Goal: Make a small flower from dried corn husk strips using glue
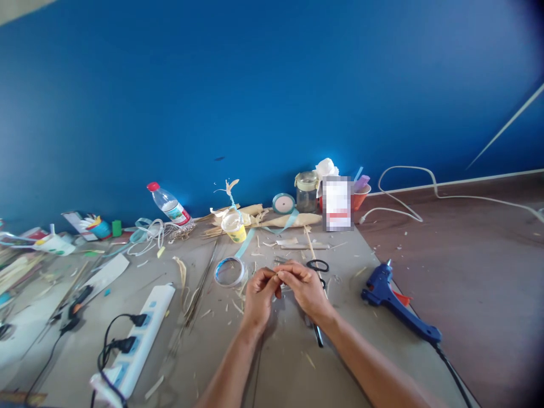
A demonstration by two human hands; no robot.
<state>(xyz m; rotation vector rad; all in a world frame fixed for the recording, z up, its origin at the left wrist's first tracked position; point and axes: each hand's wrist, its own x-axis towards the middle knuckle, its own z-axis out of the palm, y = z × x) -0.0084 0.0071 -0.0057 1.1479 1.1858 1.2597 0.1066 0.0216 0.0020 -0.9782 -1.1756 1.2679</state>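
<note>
My left hand [260, 294] and my right hand [304, 286] meet fingertip to fingertip above the table. Both are closed in a pinch, and whatever lies between the fingers is too small to make out. Black-handled scissors [318, 265] lie just beyond my right hand, partly covered by it. A roll of clear tape [229, 272] rests to the left of my left hand. Under my right wrist shows a dark, pen-like tool [318, 335]. Pale dried husk scraps [238, 306] are scattered around the hands.
A blue glue gun [393, 303] lies at the right, its cord trailing forward. A white power strip [147, 334] with plugs sits at the left. Along the blue wall stand a water bottle [172, 207], a yellow cup [234, 226], a ribbon spool [283, 203] and a glass jar [306, 192].
</note>
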